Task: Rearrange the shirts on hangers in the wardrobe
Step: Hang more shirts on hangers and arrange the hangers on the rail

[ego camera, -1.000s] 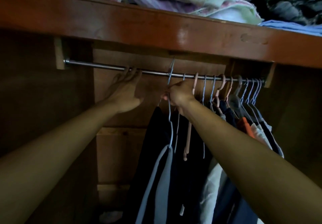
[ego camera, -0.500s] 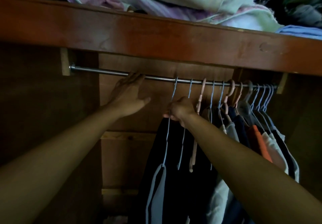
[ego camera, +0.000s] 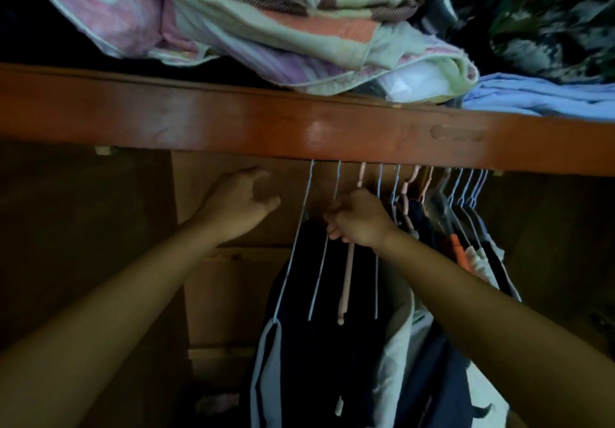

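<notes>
**Sliding the hangers along the rail, one small group at a time**

Holding the hangers low on their necks, the right hand point(ego camera: 357, 218) has its fingers curled around a thin blue wire hanger point(ego camera: 321, 254) and seems also to catch the pink hanger point(ego camera: 347, 271) beside it; how many necks are inside the grip I cannot tell exactly. The left hand point(ego camera: 238, 206) is released, with fingers loosely spread and nothing in it, a little to the left of the hangers and under the wooden shelf board point(ego camera: 233, 118).

The shirts point(ego camera: 319, 344) hang in the right half of the wardrobe, mostly dark ones in front and an orange and a white one packed further right. The rail itself is hidden behind the shelf board in this view, so the hooks disappear upward out of sight.

To do this step well, I think the right hand should move the hangers sideways with a small lift, so the hooks glide and do not scrape or jump off the unseen rail. It is better to take one or two hangers only, because a bigger bundle can twist and tangle. The free left hand can go up to steady the leftmost blue hanger point(ego camera: 293, 251), or receive each hanger in the open part on the left. A dark shirt may slip from a thin wire shoulder if it is pulled fast. The folded blankets point(ego camera: 253, 28) above hang over the shelf edge, so it is wise not to knock the board.
</notes>
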A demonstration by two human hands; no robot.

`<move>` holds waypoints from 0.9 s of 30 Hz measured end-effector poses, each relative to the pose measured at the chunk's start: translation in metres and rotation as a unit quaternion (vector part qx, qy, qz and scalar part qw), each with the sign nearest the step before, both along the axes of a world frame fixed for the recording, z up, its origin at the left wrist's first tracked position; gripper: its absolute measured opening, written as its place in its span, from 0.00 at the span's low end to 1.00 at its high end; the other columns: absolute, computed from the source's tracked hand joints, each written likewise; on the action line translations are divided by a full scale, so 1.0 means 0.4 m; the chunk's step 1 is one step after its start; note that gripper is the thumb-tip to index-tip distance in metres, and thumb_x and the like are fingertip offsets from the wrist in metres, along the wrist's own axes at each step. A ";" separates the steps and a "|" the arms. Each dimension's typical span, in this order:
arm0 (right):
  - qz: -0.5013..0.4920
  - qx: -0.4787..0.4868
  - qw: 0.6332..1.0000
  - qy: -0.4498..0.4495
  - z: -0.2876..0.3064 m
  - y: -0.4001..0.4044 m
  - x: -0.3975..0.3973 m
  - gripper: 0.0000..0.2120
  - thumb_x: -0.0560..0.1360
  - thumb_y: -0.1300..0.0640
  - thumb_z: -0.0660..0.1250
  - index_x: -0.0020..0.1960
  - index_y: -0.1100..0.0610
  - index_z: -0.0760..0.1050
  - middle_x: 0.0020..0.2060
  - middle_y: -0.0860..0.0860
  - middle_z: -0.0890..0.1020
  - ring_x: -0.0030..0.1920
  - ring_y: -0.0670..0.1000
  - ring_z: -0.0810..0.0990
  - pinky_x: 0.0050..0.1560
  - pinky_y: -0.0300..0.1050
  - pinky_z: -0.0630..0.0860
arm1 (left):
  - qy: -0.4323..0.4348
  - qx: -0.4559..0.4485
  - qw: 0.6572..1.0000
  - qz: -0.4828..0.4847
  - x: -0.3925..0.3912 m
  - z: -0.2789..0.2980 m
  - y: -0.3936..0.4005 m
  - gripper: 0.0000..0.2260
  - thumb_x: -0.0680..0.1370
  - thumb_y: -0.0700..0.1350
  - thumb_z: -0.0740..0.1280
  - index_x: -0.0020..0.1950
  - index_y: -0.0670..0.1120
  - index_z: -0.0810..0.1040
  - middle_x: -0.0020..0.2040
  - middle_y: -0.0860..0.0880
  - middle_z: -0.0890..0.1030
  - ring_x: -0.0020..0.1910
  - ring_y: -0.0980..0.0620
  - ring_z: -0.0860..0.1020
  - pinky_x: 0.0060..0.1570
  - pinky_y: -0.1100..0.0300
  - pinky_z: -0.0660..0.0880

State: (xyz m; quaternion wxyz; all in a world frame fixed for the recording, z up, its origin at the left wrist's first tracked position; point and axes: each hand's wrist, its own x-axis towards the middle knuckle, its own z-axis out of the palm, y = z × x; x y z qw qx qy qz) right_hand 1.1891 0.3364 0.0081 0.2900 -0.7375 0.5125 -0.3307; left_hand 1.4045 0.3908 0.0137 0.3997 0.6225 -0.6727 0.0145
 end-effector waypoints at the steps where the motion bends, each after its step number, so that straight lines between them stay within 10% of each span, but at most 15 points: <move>1: 0.007 -0.014 1.000 0.020 0.000 0.014 -0.024 0.09 0.75 0.63 0.67 0.37 0.58 0.81 0.30 0.52 0.84 0.30 0.49 0.84 0.28 0.36 0.76 | 0.038 0.018 0.999 -0.003 -0.003 0.006 0.008 0.19 0.75 0.51 0.73 0.65 0.49 0.78 0.58 0.52 0.81 0.57 0.53 0.79 0.52 0.67 0.69; 5: 0.018 -0.033 0.997 0.065 0.007 0.072 -0.093 0.11 0.73 0.64 0.68 0.34 0.52 0.80 0.33 0.51 0.84 0.35 0.48 0.83 0.31 0.33 0.74 | 0.086 0.051 0.995 -0.030 -0.024 0.020 0.045 0.12 0.75 0.51 0.73 0.56 0.51 0.82 0.43 0.62 0.77 0.41 0.69 0.73 0.35 0.77 0.64; 11: 0.051 -0.009 0.993 0.105 -0.007 0.167 -0.148 0.01 0.73 0.57 0.74 0.44 0.53 0.82 0.40 0.49 0.85 0.44 0.48 0.83 0.51 0.42 0.78 | 0.078 0.106 0.986 -0.098 -0.104 0.009 0.125 0.10 0.74 0.52 0.74 0.54 0.52 0.82 0.39 0.55 0.81 0.34 0.66 0.78 0.32 0.74 0.66; 18: 0.075 -0.025 0.980 0.182 -0.021 0.313 -0.236 0.10 0.73 0.55 0.75 0.52 0.58 0.81 0.44 0.50 0.84 0.45 0.45 0.82 0.48 0.38 0.79 | -0.032 0.179 0.975 -0.131 -0.193 -0.018 0.202 0.19 0.73 0.53 0.75 0.62 0.52 0.76 0.43 0.48 0.81 0.40 0.53 0.80 0.44 0.49 0.79; 27: -0.009 -0.038 0.968 0.249 -0.027 0.529 -0.396 0.13 0.74 0.52 0.74 0.56 0.53 0.79 0.50 0.45 0.81 0.47 0.43 0.80 0.44 0.32 0.74 | -0.181 0.169 0.935 -0.255 -0.395 -0.031 0.257 0.29 0.63 0.59 0.79 0.62 0.58 0.74 0.52 0.56 0.78 0.49 0.55 0.78 0.46 0.58 0.76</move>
